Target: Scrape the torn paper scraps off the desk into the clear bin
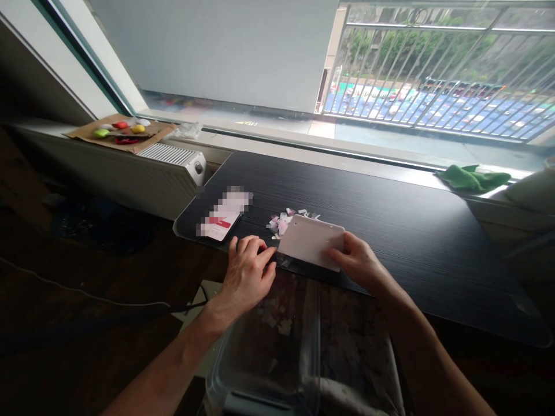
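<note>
My right hand [358,254] pinches the right side of a pale pink flat card [312,241] with a small hole near its far left corner. The card tilts over the front part of the dark table [390,231]. Beside its near left corner is my left hand [249,268], fingers loosely bent and apart, holding nothing; whether the index fingertip touches the card I cannot tell. A heap of small white and pink paper scraps [280,224] lies on the table behind the card, which partly covers it. Below the table edge, a see-through plastic bin [264,358] contains more scraps.
A phone [223,222], its screen blurred out, lies at the table's left end. Left of the table stands a white radiator [173,167] with brown paper [87,134] and coloured lumps above it. A green cloth [472,178] rests on the sill at right. A white cable [87,289] crosses the floor.
</note>
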A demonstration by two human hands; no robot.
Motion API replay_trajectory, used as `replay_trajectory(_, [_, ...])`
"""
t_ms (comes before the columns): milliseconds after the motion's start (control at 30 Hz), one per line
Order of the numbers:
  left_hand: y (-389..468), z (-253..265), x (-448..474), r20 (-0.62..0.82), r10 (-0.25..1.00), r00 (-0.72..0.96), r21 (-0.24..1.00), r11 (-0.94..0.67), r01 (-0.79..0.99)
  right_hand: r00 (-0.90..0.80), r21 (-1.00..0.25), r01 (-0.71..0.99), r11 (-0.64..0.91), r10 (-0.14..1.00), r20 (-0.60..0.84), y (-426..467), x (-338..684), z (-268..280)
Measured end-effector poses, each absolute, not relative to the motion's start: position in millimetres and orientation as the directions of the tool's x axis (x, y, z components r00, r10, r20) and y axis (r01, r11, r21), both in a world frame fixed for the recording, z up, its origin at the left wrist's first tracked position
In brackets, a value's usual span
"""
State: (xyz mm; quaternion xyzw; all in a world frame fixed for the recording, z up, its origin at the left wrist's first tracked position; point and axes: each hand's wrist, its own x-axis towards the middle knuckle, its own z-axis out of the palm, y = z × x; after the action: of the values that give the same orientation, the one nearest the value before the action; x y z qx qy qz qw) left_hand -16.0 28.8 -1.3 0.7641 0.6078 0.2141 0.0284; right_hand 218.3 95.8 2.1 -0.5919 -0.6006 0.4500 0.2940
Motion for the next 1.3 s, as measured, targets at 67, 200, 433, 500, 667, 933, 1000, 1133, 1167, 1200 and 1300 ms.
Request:
replay_trajectory(67, [24.5,-1.5,-15.6,0.287,0.943,0.168,0.335,-0.263,0.905,-0.152,-0.887,0.446,-0.116,0.967,-0.203,91.8,220.4,1.7])
replay_trajectory(200, [13.4,1.2,-14.9,0.281,0.943,0.177,0.387,-0.28,0.878,-0.184,-0.89,0.443,-0.105,0.961,-0.205,81.4,228.6,2.1])
replay_trajectory(433, [-2.5,4.1,-20.1,0.282,0.943,0.178,0.427,-0.29,0.856,-0.139,-0.898,0.432,-0.088,0.977,-0.162,71.9,252.3,7.6])
replay_trajectory(500, [-3.9,2.8,-22.6,0.294,0.94,0.174,0.419,-0.291,0.86,-0.113,-0.895,0.434,-0.103,0.979,-0.168,71.4,256.8,6.3])
replay_trajectory(667, [-4.9,1.5,-26.0,0.306,0.936,0.174,0.401,-0.293,0.868,-0.126,-0.892,0.436,-0.116,0.974,-0.188,67.7,260.7,0.0])
replay_trajectory(933, [-6.0,3.0,-24.7,0.305,0.938,0.162,0.389,-0.278,0.878,-0.068,-0.892,0.422,-0.158,0.976,-0.205,68.8,263.7,-1.8])
replay_trajectory(1000, [-5.8,2.5,-24.0,0.306,0.937,0.168,0.39,-0.284,0.876,-0.084,-0.897,0.409,-0.167,0.972,-0.22,68.7,259.8,-2.1])
replay_trajectory(1133, [-5.9,2.9,-22.6,0.305,0.937,0.17,0.391,-0.285,0.875,-0.114,-0.915,0.355,-0.191,0.963,-0.245,68.0,259.9,-2.3])
replay_trajectory(1167, [-5.6,3.2,-21.8,0.306,0.937,0.17,0.388,-0.286,0.876,-0.107,-0.913,0.36,-0.191,0.964,-0.244,67.6,262.5,-2.0])
replay_trajectory(1200, [-4.9,3.4,-20.5,0.31,0.935,0.171,0.383,-0.288,0.878,-0.092,-0.908,0.373,-0.189,0.967,-0.239,67.0,265.7,-1.6])
replay_trajectory(1300, [1.3,2.0,-13.3,0.343,0.919,0.195,0.364,-0.322,0.874,-0.035,-0.886,0.428,-0.181,0.976,-0.217,64.1,273.5,-0.4])
